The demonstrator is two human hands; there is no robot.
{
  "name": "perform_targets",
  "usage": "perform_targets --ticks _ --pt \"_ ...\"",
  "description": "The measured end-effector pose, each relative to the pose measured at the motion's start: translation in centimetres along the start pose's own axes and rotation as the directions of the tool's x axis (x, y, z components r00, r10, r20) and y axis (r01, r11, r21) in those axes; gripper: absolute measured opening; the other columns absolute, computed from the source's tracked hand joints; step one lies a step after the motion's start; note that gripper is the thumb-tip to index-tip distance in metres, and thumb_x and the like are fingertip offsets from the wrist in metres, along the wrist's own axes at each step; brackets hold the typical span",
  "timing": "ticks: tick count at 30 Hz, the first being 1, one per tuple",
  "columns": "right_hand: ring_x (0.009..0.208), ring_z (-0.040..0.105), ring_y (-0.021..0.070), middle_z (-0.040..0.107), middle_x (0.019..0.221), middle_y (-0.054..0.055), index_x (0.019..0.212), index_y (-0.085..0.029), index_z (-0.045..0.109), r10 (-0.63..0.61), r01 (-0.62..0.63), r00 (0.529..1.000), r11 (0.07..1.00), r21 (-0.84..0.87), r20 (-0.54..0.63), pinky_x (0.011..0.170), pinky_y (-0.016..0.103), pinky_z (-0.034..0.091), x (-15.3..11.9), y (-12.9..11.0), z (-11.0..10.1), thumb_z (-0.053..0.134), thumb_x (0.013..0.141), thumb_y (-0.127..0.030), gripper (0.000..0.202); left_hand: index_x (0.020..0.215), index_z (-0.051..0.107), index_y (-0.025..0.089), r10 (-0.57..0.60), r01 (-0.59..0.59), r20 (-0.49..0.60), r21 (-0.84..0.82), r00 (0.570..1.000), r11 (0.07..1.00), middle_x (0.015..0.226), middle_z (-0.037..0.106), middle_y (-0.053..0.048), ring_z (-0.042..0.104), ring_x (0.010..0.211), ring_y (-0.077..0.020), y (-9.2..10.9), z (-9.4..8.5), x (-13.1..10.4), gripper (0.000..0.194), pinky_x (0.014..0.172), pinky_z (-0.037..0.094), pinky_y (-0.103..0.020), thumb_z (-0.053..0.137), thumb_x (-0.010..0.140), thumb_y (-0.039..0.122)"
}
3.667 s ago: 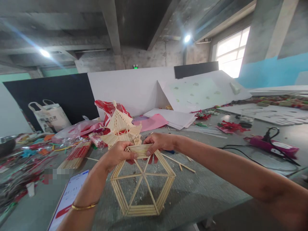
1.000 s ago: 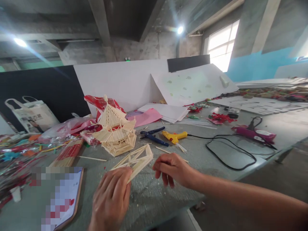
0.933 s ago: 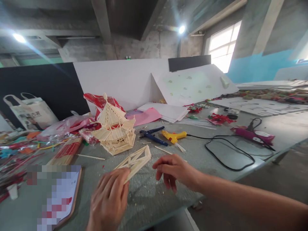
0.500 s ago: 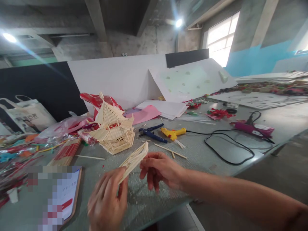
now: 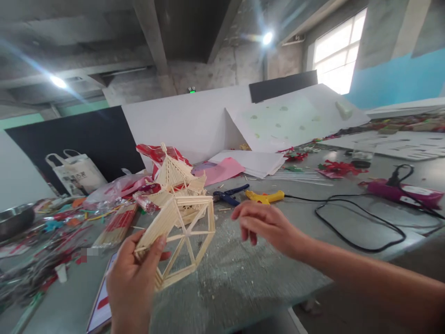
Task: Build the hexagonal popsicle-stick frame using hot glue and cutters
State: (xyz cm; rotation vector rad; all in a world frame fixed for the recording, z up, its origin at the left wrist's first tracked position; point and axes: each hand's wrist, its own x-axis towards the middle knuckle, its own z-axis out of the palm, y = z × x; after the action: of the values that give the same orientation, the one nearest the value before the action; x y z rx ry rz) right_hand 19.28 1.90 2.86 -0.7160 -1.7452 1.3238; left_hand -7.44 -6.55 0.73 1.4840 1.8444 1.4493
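My left hand (image 5: 134, 278) is closed on the edge of a wooden stick frame (image 5: 187, 234). The frame is many-sided, with spokes meeting in the middle and a slatted panel along its left side; it is tilted up to face me. Close behind it stands a small stick pavilion model (image 5: 170, 171) with a pointed roof, partly covered by the frame. Loosely bent and holding nothing, my right hand (image 5: 266, 225) hovers over the table just in front of a yellow glue gun (image 5: 266, 197). Blue-handled cutters (image 5: 229, 195) lie left of the glue gun.
A black cord (image 5: 333, 239) loops on the grey table (image 5: 243, 287) toward a purple power strip (image 5: 405, 192). Bundled sticks (image 5: 116, 225), plastic wrappings and a phone-like slab (image 5: 100, 301) lie left. Pink paper (image 5: 222, 171) and white boards stand or lie behind.
The stick frame has turned from nearly edge-on to show its spoked face. My right hand has come away from it to the right. The view has shifted, bringing a metal bowl in at left.
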Motion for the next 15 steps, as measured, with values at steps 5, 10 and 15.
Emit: perform_targets --ticks 5,10,15 --pt "0.063 0.056 0.0129 0.060 0.104 0.006 0.058 -0.018 0.056 -0.172 0.224 0.945 0.960 0.168 -0.278 0.047 0.026 0.044 -2.8 -2.3 -7.3 0.055 0.073 -0.026 0.017 0.103 0.058 0.017 -0.113 0.034 -0.311 -0.249 0.944 0.968 0.088 0.068 -0.002 0.064 0.062 -0.0151 0.0 0.9 0.3 0.044 0.054 0.054 -0.027 0.066 0.069 0.044" --pt "0.046 0.039 0.0099 0.043 0.057 0.002 0.054 -0.021 0.042 -0.023 0.203 0.863 0.931 0.305 -0.505 0.039 0.025 0.032 -6.1 -3.4 -13.4 0.056 0.077 -0.031 0.029 0.097 0.062 0.019 0.260 -0.182 -0.490 0.201 0.832 0.963 0.070 0.067 0.001 0.064 0.060 -0.0156 0.3 1.8 -0.7 0.028 0.056 0.053 -0.027 0.064 0.075 0.036" --pt "0.041 0.033 0.0106 0.036 0.049 0.000 0.054 -0.022 0.039 0.195 -0.146 0.920 0.975 0.166 -0.338 0.038 0.027 0.026 -8.7 -0.1 -13.0 0.052 0.078 -0.042 0.034 0.102 0.061 0.016 0.899 -0.731 0.103 0.624 0.426 0.276 0.096 0.070 -0.004 0.063 0.094 -0.0159 -1.3 3.7 -2.2 0.024 0.088 0.046 -0.026 0.052 0.081 0.008"
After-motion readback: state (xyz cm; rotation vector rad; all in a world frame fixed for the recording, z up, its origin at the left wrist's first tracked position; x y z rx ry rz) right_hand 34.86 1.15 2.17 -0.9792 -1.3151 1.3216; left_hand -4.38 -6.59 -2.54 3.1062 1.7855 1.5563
